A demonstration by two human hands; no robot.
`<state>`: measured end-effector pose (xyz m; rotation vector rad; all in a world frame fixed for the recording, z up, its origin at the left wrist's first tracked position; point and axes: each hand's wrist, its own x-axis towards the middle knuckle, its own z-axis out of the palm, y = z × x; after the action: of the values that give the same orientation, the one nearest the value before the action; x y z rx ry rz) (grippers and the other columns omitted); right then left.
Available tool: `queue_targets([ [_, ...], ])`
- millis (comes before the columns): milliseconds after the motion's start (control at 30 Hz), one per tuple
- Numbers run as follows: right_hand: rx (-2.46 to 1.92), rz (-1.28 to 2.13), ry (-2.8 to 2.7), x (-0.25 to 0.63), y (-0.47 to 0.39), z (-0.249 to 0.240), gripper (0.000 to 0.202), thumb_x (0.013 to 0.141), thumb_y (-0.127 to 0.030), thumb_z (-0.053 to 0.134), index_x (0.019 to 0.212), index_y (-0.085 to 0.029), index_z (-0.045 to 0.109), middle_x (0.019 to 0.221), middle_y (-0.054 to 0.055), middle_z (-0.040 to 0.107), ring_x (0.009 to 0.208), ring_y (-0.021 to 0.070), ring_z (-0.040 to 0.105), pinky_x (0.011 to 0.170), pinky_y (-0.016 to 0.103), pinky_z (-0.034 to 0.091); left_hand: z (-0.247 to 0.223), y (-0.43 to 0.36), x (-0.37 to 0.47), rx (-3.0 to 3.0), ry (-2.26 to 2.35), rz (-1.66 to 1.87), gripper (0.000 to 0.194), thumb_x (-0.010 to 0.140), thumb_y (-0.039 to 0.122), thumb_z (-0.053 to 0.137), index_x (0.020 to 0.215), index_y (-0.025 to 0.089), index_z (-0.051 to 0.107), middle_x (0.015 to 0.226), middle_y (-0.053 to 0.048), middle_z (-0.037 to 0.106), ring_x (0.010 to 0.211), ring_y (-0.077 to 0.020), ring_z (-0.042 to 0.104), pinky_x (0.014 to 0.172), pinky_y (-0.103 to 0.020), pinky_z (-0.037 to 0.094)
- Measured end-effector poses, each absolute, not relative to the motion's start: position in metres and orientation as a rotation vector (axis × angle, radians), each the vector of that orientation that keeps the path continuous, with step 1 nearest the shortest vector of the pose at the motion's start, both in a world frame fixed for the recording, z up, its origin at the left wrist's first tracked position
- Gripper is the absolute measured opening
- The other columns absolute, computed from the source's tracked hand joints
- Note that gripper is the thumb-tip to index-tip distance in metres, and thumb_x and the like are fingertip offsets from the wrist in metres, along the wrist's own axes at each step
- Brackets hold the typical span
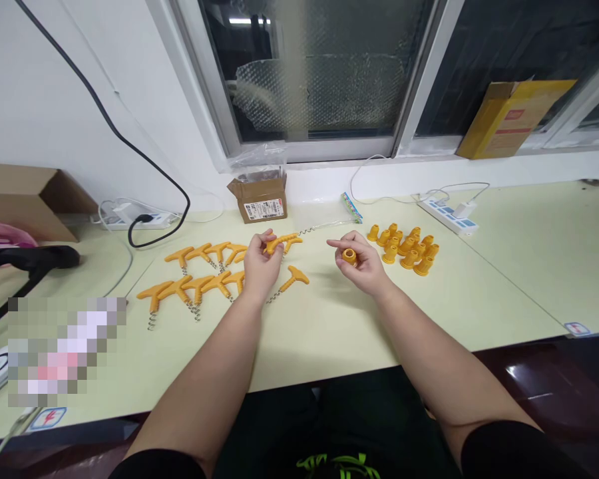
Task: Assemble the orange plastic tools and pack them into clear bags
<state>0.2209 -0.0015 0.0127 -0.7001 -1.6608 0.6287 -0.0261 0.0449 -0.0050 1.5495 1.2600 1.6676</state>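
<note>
My left hand [262, 261] is closed on the yellow handle of a corkscrew [285, 239], whose metal spiral points right toward my other hand. In my right hand [363, 265] sits a yellow hollow sleeve [349, 255], its round opening facing me; the index finger stretches left. The spiral and the sleeve are apart. Two rows of yellow T-handled corkscrews [180, 285] lie on the table around and left of my left hand. One more corkscrew [295, 277] lies just right of my left wrist. To the right of my right hand stands a group of yellow sleeves [408, 246].
A small open cardboard box [263, 201] and a clear plastic bag [324, 214] are at the wall. Power strips [448, 214] with cables stand at the back. A black cable [130, 143] hangs down at left. The pale table [319, 346] ends near my body.
</note>
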Motion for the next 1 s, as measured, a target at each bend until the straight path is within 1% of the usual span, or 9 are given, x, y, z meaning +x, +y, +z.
queue_targets([
  [133, -0.714, 0.549, -1.682, 0.220, -0.005, 0.015, 0.029, 0.089, -0.026, 0.067, 0.116, -0.030, 0.077, 0.096, 0.006, 0.054, 0.091, 0.0221, 0.060, 0.086, 0.044, 0.055, -0.002, 0.040, -0.022, 1.567, 1.253, 1.626, 0.020, 0.084, 0.025, 0.072, 0.098, 0.021, 0.059, 0.135, -0.016, 0.064, 0.127, -0.0245, 0.064, 0.102, -0.042, 0.055],
  [267, -0.723, 0.514, -1.700, 0.219, -0.006, 0.017, 0.025, 0.090, -0.029, 0.068, 0.113, -0.031, 0.078, 0.100, 0.007, 0.054, 0.091, 0.0218, 0.061, 0.086, 0.044, 0.055, -0.003, 0.038, -0.021, 1.584, 1.261, 1.585, 0.021, 0.084, 0.029, 0.074, 0.099, 0.021, 0.061, 0.136, -0.014, 0.065, 0.126, -0.0250, 0.064, 0.102, -0.043, 0.054],
  [433, -0.788, 0.460, -1.732, 0.221, 0.001, 0.013, 0.039, 0.095, -0.037, 0.065, 0.133, -0.029, 0.068, 0.101, 0.006, 0.055, 0.096, 0.0217, 0.059, 0.093, 0.043, 0.052, -0.002, 0.036, -0.021, 1.656, 1.316, 1.540, 0.022, 0.086, 0.037, 0.073, 0.100, 0.023, 0.064, 0.125, -0.009, 0.071, 0.113, -0.0235, 0.068, 0.094, -0.040, 0.054],
  [500, -0.943, 0.520, -1.729, 0.224, 0.006, 0.008, 0.048, 0.097, -0.042, 0.060, 0.143, -0.026, 0.059, 0.092, 0.003, 0.056, 0.087, 0.0198, 0.059, 0.086, 0.040, 0.053, 0.000, 0.035, -0.020, 1.658, 1.317, 1.536, 0.023, 0.086, 0.038, 0.073, 0.100, 0.023, 0.064, 0.121, -0.008, 0.072, 0.108, -0.0228, 0.068, 0.090, -0.038, 0.054],
  [567, -1.108, 0.631, -1.732, 0.228, 0.011, 0.004, 0.056, 0.096, -0.048, 0.061, 0.146, -0.024, 0.051, 0.083, -0.001, 0.056, 0.073, 0.0171, 0.057, 0.074, 0.035, 0.052, 0.000, 0.035, -0.020, 1.662, 1.317, 1.529, 0.023, 0.086, 0.039, 0.073, 0.100, 0.024, 0.064, 0.120, -0.007, 0.072, 0.104, -0.0221, 0.068, 0.085, -0.036, 0.054],
  [633, -1.216, 0.711, -1.735, 0.232, 0.014, 0.000, 0.055, 0.092, -0.051, 0.066, 0.137, -0.024, 0.051, 0.077, -0.004, 0.059, 0.065, 0.0154, 0.055, 0.066, 0.031, 0.048, 0.000, 0.035, -0.020, 1.666, 1.316, 1.520, 0.023, 0.086, 0.039, 0.073, 0.100, 0.024, 0.065, 0.119, -0.006, 0.072, 0.102, -0.0215, 0.068, 0.082, -0.034, 0.053],
  [767, -1.239, 0.701, -1.747, 0.240, 0.019, -0.002, 0.029, 0.091, -0.051, 0.064, 0.104, -0.027, 0.054, 0.076, -0.003, 0.065, 0.067, 0.0157, 0.059, 0.064, 0.030, 0.048, 0.000, 0.036, -0.020, 1.677, 1.316, 1.511, 0.022, 0.086, 0.038, 0.072, 0.101, 0.024, 0.065, 0.118, -0.006, 0.072, 0.098, -0.0204, 0.068, 0.078, -0.032, 0.053],
  [900, -1.240, 0.697, -1.665, 0.246, 0.025, -0.004, 0.032, 0.088, -0.054, 0.065, 0.095, -0.026, 0.052, 0.075, -0.002, 0.066, 0.064, 0.0160, 0.059, 0.060, 0.029, 0.049, 0.001, 0.035, -0.019, 1.698, 1.299, 1.520, 0.020, 0.087, 0.038, 0.072, 0.101, 0.025, 0.066, 0.115, -0.005, 0.072, 0.094, -0.0196, 0.068, 0.077, -0.032, 0.054],
  [1000, -1.252, 0.695, -1.564, 0.248, 0.028, -0.004, 0.040, 0.079, -0.057, 0.075, 0.086, -0.025, 0.051, 0.072, -0.002, 0.065, 0.066, 0.0164, 0.061, 0.062, 0.030, 0.052, 0.001, 0.035, -0.018, 1.691, 1.301, 1.513, 0.021, 0.087, 0.039, 0.071, 0.101, 0.025, 0.066, 0.112, -0.004, 0.072, 0.088, -0.0178, 0.067, 0.075, -0.031, 0.054],
])
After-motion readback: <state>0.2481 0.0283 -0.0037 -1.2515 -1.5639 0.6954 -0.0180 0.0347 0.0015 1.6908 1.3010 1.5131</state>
